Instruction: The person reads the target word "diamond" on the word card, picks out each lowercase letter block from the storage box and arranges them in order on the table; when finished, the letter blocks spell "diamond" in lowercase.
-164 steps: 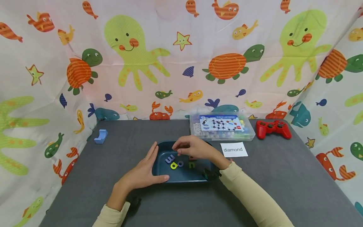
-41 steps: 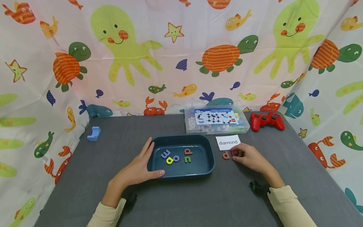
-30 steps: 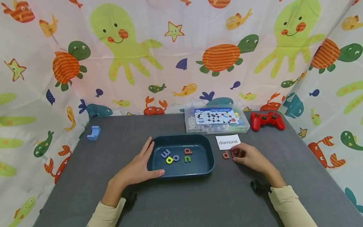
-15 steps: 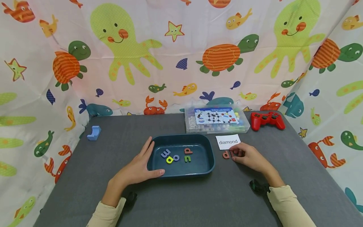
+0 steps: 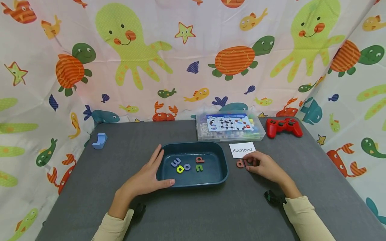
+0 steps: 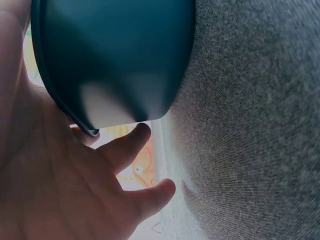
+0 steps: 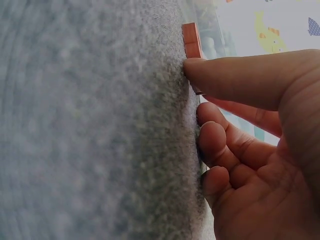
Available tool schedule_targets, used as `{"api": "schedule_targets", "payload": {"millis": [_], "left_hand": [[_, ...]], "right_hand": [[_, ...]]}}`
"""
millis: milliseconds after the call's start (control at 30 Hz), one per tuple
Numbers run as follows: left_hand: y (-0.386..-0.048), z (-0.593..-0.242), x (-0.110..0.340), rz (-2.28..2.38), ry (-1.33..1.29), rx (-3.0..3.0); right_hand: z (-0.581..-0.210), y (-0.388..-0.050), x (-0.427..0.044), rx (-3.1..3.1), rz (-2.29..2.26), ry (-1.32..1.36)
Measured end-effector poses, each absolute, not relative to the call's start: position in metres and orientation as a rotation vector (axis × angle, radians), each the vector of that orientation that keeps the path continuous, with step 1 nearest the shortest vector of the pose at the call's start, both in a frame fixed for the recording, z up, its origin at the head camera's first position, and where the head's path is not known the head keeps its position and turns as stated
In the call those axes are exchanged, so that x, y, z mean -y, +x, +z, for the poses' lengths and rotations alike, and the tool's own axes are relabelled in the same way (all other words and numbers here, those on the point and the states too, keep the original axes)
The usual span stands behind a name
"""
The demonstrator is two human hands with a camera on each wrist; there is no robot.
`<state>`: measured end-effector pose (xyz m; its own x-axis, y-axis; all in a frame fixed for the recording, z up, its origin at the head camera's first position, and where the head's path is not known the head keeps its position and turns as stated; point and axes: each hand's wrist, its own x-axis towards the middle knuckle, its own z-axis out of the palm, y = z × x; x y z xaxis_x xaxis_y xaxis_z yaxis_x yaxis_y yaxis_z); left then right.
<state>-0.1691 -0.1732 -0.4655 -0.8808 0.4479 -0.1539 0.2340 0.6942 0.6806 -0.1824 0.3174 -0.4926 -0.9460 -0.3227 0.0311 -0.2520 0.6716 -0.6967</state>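
Note:
In the head view, a dark blue tray [image 5: 208,179] holds a purple letter m [image 5: 176,162], a yellow letter [image 5: 182,170], a purple o [image 5: 184,167], a green n [image 5: 197,168] and a reddish letter [image 5: 200,162]. My left hand [image 5: 144,179] rests against the tray's left end, fingers straight, thumb at the front rim. Right of the tray, below a white card reading "diamond" [image 5: 242,150], lies a reddish letter d [image 5: 242,164]. Beside it my right hand [image 5: 266,167] pinches a narrow reddish letter [image 5: 245,163] on the table; fingers partly hide it.
Behind the card stands a clear plastic case [image 5: 230,135] of small parts with a printed label. A red game controller [image 5: 284,127] lies to its right. At the far left is a light blue block [image 5: 100,141] on the grey table [image 5: 193,214]. A patterned curtain hangs behind.
Earlier my right hand was over the tray; now it is right of it, at the table below the card. In the last second it has shifted slightly left, bringing the narrow letter closer to the d.

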Motion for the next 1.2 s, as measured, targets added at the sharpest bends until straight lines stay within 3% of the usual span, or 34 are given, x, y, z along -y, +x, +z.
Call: {"api": "schedule_targets", "payload": {"millis": [1200], "left_hand": [[-0.17,-0.468,0.175,0.971,0.528,-2.598]], "right_hand": [[-0.491,-0.184,-0.323,-2.719,-1.218,-0.488]]}}
